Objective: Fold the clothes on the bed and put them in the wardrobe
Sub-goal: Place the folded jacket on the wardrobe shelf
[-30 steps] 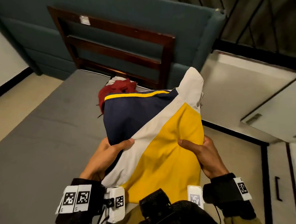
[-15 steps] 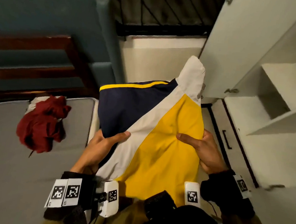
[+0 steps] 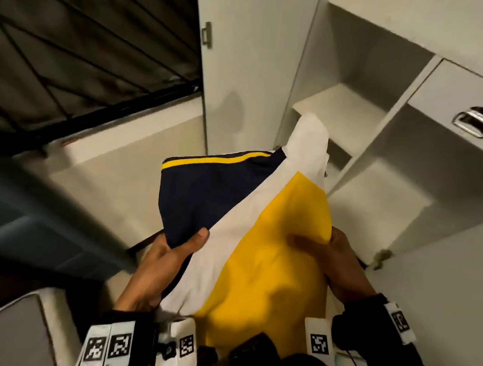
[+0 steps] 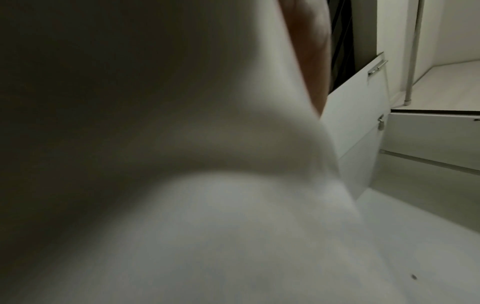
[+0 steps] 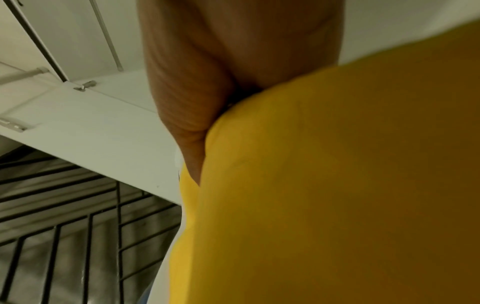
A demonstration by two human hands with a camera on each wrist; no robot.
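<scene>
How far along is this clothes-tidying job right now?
Done: the yellow, white and navy garment looks folded. In hand: the left hand and right hand both grip it, carried in front of the open wardrobe. Left: laying it on a shelf. Other clothes are out of view.

Folded garment (image 3: pixel 259 240) held between the hands: yellow block, white diagonal band, navy panel edged by a thin yellow stripe. Wardrobe (image 3: pixel 352 104) beyond the hands: white, chrome handle. Black-and-white square-code tags seen on black wrist straps (image 3: pixel 367 332). Window grille (image 3: pixel 87 46): black bars.
</scene>
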